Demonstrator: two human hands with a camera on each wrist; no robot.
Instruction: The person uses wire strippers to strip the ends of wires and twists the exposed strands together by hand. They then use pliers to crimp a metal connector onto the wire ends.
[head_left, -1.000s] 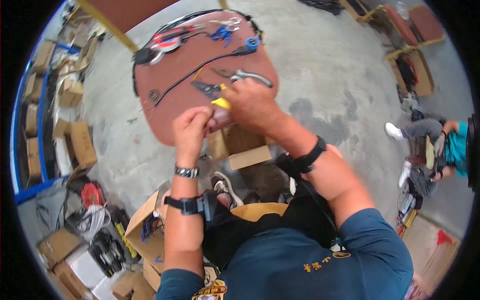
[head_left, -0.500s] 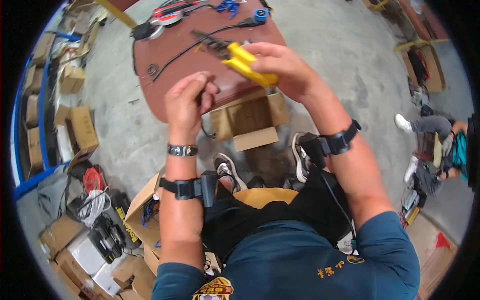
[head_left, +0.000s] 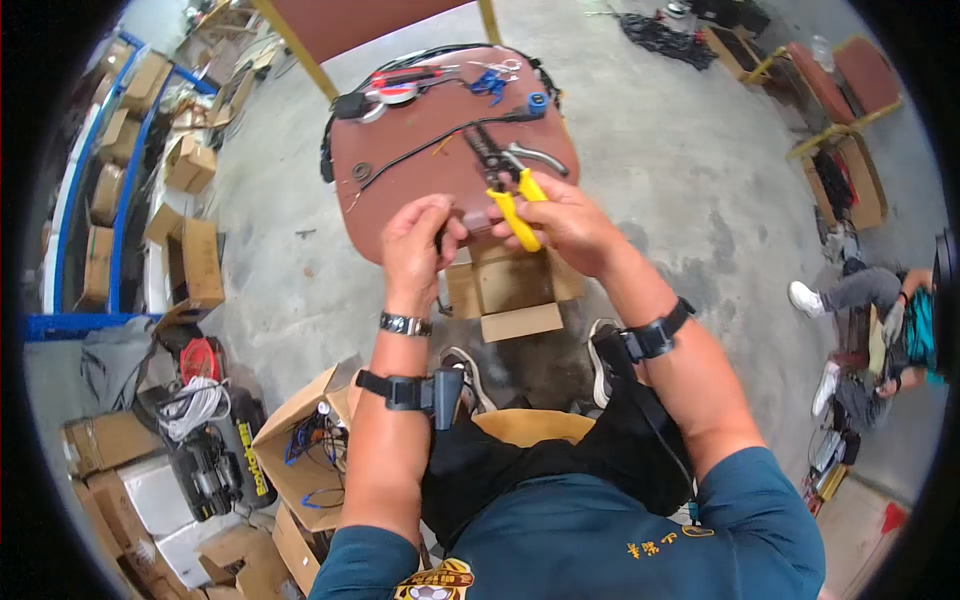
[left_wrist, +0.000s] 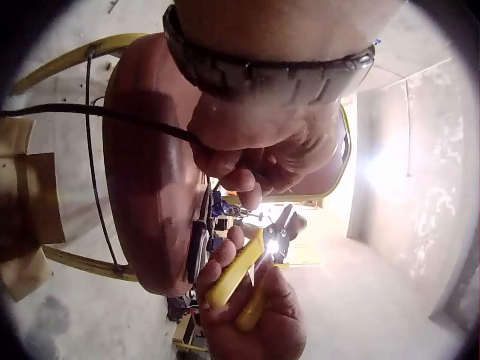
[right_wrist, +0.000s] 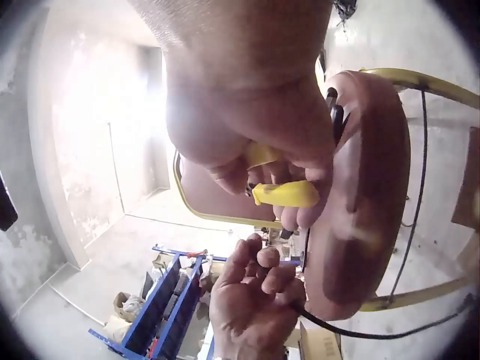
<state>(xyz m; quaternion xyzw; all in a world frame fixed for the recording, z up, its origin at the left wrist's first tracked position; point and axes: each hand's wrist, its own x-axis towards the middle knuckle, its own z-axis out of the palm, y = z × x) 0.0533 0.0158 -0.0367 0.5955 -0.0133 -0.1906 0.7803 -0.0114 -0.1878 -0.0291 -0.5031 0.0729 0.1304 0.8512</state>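
Note:
My right hand (head_left: 578, 228) holds wire strippers (head_left: 516, 218) by their yellow handles, which stand spread apart. Their dark jaws point away from me, over the seat of a reddish-brown chair (head_left: 395, 205). To the left, my left hand (head_left: 414, 245) curls its fingers around a black cable (left_wrist: 112, 114), which trails from the hand in the left wrist view. The cable's end is hidden in the fingers. Beyond the strippers, pliers with a grey handle (head_left: 541, 157) lie on the seat. A black cord (head_left: 430, 148) with a blue-faced plug (head_left: 537, 103) stretches across it.
Farther back on the seat lie a red-handled tool (head_left: 405, 76), a white tape roll (head_left: 394, 95) and a blue item (head_left: 490, 86). An open cardboard box (head_left: 522, 322) stands below the front edge. Blue shelving (head_left: 128, 210) is at left; another person (head_left: 908, 315) sits at right.
My right hand has lifted the wire strippers off the seat and turned them so their jaws point away. The left hand stays at the front of the seat, fingers curled.

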